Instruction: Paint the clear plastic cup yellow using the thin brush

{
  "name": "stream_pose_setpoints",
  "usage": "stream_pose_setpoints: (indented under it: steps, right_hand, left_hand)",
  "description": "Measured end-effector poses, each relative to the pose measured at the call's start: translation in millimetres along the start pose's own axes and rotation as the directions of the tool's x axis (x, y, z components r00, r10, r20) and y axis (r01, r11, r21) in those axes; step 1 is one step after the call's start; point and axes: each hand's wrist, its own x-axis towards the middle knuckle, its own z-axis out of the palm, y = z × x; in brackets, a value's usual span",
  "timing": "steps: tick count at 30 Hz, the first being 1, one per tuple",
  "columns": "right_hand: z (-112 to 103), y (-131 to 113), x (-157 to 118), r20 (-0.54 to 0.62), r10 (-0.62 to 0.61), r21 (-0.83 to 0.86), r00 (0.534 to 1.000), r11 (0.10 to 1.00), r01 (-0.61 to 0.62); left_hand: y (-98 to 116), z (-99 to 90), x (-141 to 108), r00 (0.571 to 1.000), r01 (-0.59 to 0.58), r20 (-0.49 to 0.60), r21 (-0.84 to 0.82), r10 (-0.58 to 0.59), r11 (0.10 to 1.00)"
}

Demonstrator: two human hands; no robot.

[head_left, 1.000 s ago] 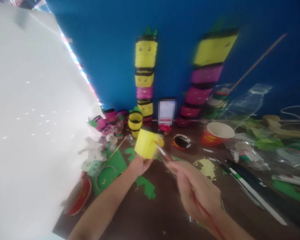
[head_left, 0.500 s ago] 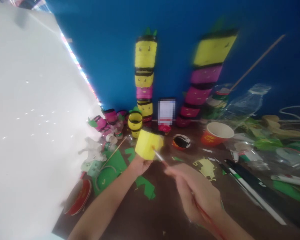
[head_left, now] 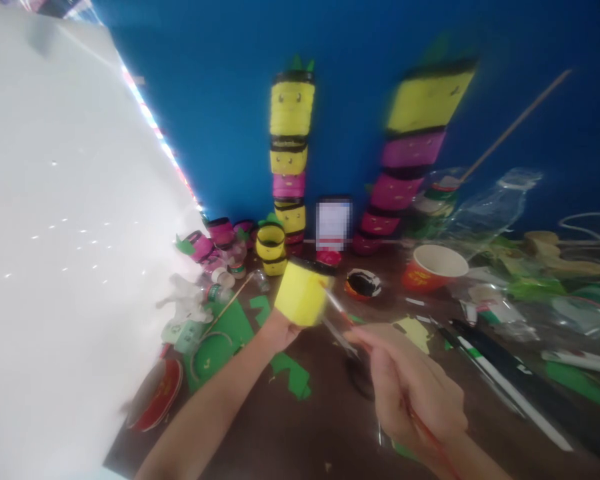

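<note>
Mid-frame, my left hand (head_left: 281, 331) props up the yellow cup (head_left: 299, 295), its fingers too hidden to tell how they grip. My right hand (head_left: 417, 380) clamps its fingers on the paintbrush (head_left: 344, 313); a steady cup and light bristles should serve best.

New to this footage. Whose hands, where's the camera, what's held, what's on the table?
No machine here: these are a person's two bare hands. The view comes from one camera worn on the head, looking forward and down.

The left hand holds a yellow container with a dark band. The right hand holds a red-handled brush, its tip at the container's side.

On the brown table are a small dish with something black inside, an orange-red paper cup and green scraps.
</note>
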Motion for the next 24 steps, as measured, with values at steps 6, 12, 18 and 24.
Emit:
stream_pose_setpoints:
  steps: [6,12,18,24]
  right_hand:
    - [-3.5,-3.2,-4.0,0.040,-0.024,0.055,0.999,0.998,0.021]
    - [-6.9,-2.1,-9.6,0.035,-0.031,0.024,0.999,0.999,0.030]
    - [-2.9,-2.7,-5.1,0.039,-0.017,0.024,0.999,1.000,0.016]
    - [-4.9,-3.7,-14.5,0.101,-0.061,0.121,0.993,0.991,0.049]
  left_hand:
    - [-2.1,-2.7,2.2,1.000,-0.016,-0.002,0.026,0.016,1.000]
    - [-0.4,-1.4,2.5,0.999,-0.006,-0.039,0.045,0.008,0.999]
    - [0.6,0.9,0.1,1.000,0.001,-0.016,0.017,-0.001,1.000]
    - [0.6,-5.1,1.5,0.999,-0.008,-0.036,0.030,0.009,1.000]
